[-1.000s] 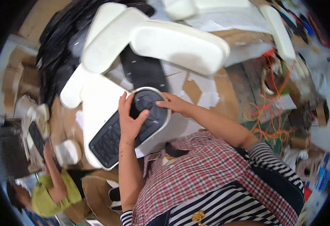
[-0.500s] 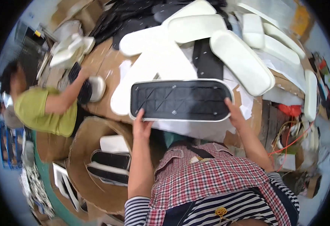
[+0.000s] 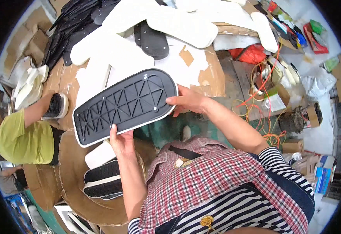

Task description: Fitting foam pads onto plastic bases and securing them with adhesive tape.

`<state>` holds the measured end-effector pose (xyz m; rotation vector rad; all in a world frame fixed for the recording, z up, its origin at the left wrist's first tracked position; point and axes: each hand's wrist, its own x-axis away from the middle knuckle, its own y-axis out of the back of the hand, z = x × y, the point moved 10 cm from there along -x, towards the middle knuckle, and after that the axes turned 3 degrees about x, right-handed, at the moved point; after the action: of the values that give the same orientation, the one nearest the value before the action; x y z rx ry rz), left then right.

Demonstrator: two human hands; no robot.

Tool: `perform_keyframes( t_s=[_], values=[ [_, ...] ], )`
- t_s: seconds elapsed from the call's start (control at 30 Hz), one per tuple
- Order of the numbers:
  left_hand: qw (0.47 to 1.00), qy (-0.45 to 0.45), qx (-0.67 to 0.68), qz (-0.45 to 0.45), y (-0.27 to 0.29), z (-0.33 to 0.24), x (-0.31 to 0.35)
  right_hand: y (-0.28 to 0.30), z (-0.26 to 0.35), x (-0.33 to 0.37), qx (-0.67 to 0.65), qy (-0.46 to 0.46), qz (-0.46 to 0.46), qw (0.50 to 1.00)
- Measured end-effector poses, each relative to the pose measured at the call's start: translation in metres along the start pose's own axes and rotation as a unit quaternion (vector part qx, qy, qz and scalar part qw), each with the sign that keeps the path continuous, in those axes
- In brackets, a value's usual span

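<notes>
A long panel with rounded ends (image 3: 123, 105), black and ribbed on the face turned up, with a white rim, is held tilted above the front of the table. My left hand (image 3: 121, 141) grips its lower edge, thumb on the black face. Around its right end my right hand (image 3: 188, 100) is closed, thumb on top and fingers beneath. Just below the panel's left end stands a large cardboard bin (image 3: 70, 175). Inside it lie a white padded piece (image 3: 99, 154) and black-and-white panels (image 3: 103, 175).
Several white padded pieces (image 3: 182, 26) and a black panel (image 3: 153, 41) lie on the table (image 3: 213, 72). Black panels are heaped at the back left. At left a person in a yellow-green shirt (image 3: 26, 136) works with a similar piece. Orange cords (image 3: 270, 117) hang at right.
My view has swung to the right. The panel has moved left and down toward the bin, and its right end now sits higher than its left. Both hands keep hold.
</notes>
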<state>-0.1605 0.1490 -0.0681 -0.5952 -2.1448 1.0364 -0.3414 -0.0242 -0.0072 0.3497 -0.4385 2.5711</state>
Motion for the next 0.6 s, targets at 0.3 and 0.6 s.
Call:
perform_keyframes(
  t_s=[0.3, 0.6],
  values=[
    [0.995, 0.036, 0.092, 0.030, -0.037, 0.041, 0.026, -0.028, 0.000, -0.003, -0.006, 0.161, 0.053, 0.985],
    [0.701, -0.151, 0.487, -0.499, 0.014, -0.088, 0.090, 0.169, -0.103, 0.112, 0.114, -0.028, -0.039, 0.992]
  ],
)
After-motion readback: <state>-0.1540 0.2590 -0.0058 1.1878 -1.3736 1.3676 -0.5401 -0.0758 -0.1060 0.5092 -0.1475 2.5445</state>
